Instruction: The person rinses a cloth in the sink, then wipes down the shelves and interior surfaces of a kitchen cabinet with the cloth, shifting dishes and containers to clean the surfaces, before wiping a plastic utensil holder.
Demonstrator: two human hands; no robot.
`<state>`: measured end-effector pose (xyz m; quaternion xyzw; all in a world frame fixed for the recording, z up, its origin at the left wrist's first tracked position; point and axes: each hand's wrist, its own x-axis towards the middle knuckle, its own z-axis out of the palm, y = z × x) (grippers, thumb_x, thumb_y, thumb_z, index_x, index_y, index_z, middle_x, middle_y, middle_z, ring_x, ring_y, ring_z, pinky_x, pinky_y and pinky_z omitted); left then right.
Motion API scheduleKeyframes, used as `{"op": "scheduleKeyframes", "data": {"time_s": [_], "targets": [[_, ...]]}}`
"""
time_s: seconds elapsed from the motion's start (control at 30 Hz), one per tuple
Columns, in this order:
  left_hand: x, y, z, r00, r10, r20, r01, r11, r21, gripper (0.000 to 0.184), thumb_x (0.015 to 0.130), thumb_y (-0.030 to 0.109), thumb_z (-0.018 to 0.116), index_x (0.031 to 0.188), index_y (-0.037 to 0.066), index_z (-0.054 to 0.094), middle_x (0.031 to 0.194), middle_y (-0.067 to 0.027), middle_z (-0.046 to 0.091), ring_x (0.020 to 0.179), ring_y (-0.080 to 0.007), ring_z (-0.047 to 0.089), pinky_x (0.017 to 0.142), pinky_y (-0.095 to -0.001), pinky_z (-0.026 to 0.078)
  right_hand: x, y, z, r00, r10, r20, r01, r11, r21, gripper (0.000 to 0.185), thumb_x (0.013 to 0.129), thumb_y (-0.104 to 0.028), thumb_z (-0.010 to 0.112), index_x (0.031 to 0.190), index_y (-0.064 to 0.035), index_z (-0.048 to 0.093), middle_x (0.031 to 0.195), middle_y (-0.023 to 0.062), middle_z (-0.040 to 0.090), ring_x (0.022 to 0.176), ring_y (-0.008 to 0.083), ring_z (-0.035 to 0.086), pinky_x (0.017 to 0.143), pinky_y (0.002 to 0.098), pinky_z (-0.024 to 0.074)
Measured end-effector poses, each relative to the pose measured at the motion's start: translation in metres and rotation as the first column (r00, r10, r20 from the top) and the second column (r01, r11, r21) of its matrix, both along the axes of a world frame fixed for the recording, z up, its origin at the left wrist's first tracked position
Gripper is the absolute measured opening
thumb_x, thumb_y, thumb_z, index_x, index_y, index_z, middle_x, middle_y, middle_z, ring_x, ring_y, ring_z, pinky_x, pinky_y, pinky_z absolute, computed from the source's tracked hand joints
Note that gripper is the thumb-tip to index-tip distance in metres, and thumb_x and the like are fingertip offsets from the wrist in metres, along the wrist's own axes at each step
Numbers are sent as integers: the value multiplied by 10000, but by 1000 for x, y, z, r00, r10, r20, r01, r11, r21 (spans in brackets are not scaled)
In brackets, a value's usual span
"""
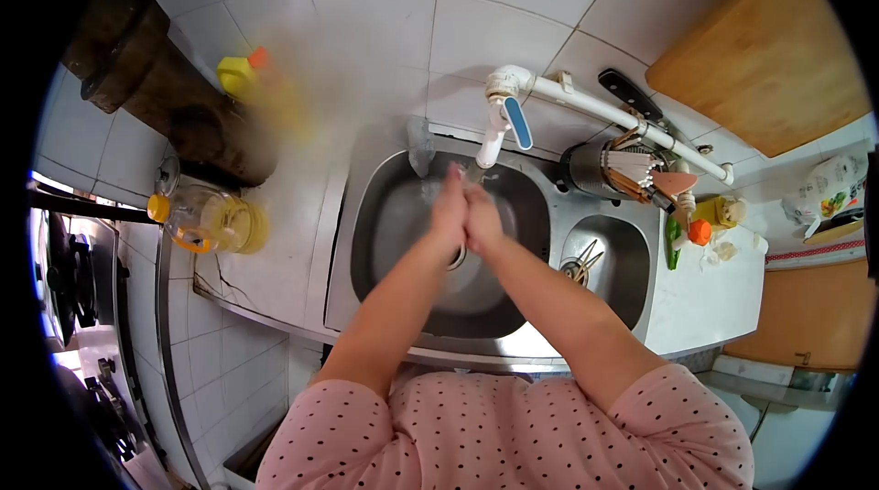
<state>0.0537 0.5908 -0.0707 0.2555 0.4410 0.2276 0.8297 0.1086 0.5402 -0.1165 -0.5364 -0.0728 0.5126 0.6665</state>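
My left hand point(448, 209) and my right hand point(482, 217) press against each other over the large basin of a steel sink point(389, 256). They meet just below the spout of a white tap point(494, 137) with a blue lever point(517, 123). Splashes show around the fingertips, so water seems to be running over them. My left fingers look stretched out toward the wall. Most of my right fingers are hidden against the left hand. No object is visible between the palms.
Left of the sink stand an oil bottle point(220, 221) and a blurred yellow bottle point(240, 78). Utensils fill a metal holder point(591, 169) at right, below a knife point(630, 94). The small basin point(632, 279) holds thin sticks point(581, 263). A cutting board point(769, 55) hangs upper right.
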Motion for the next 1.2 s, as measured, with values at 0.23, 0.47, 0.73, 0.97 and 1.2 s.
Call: {"op": "scheduleKeyframes", "data": {"time_s": [0.23,0.47,0.73,0.97,1.2], "targets": [[-8,-34,-23,983,-142,121,118,975,189,517,1047,363,386,1444,32,403,1407,-118,482,1254,-188,467,1043,-313,370,15,3,33,994,-66,-86,52,987,-154,348,1040,-334,379,1145,-52,553,1064,107,603,952,190,572,850,359,478],[-14,-4,-30,980,-178,-87,198,897,396,551,1049,322,360,1503,22,277,1475,-137,427,1321,-191,416,1085,-291,306,-20,-6,36,983,-147,-107,157,983,96,352,1040,-278,399,1273,-45,523,1174,95,595,1042,177,558,896,342,475],[-68,-24,-7,991,-106,77,85,969,231,439,975,111,527,1407,68,457,1347,-83,520,1238,-163,493,1009,-313,416,34,0,27,940,-201,-277,195,979,-52,303,1041,-328,411,989,-67,556,735,24,535,505,137,475,415,277,382],[-46,-13,-11,978,-86,189,64,990,123,606,980,175,540,1505,108,246,1279,-78,538,1121,-148,552,940,-323,456,8,31,36,928,-350,-123,330,931,-158,376,1014,-440,438,928,-80,500,657,84,497,504,168,481,414,320,384],[-19,12,-16,955,-234,183,229,972,45,565,954,215,617,1450,131,360,1081,-42,620,903,-142,604,767,-316,507,13,3,45,960,-151,-234,149,988,-26,227,1010,-225,473,1121,-40,541,960,60,591,875,190,572,771,335,467]]}}
